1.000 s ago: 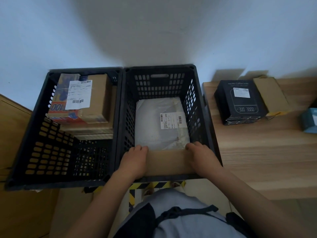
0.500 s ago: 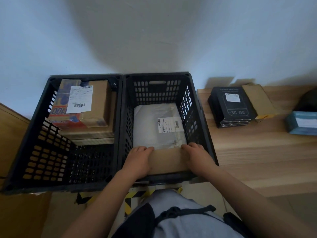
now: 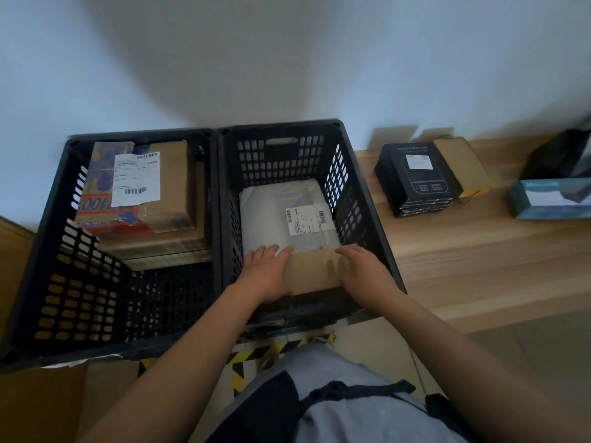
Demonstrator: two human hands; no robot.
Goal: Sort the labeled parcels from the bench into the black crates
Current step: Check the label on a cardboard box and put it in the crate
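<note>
Two black crates stand side by side against the wall. Inside the right crate [image 3: 361, 199] lies a grey-white mailer bag [image 3: 281, 215] with a white label. At that crate's near end sits a small brown cardboard box [image 3: 313, 271]; my left hand [image 3: 267, 271] and my right hand [image 3: 364, 273] grip its two sides, fingers curled over its top edge. The left crate [image 3: 48, 251] holds stacked cardboard parcels [image 3: 169, 187], the top one with a white barcode label. On the wooden bench [image 3: 479, 260] to the right lie a black labeled box [image 3: 419, 180], a brown box [image 3: 460, 164] and a teal box [image 3: 550, 199].
A white wall runs right behind the crates and bench. A dark object [image 3: 563, 155] sits at the far right of the bench. Yellow-black hazard tape [image 3: 256, 356] marks the floor below the crates. A wooden surface [image 3: 12, 251] lies left of the left crate.
Both hands have stayed on the brown box in the right crate. The view has turned a little to the right, showing more of the bench and the teal box.
</note>
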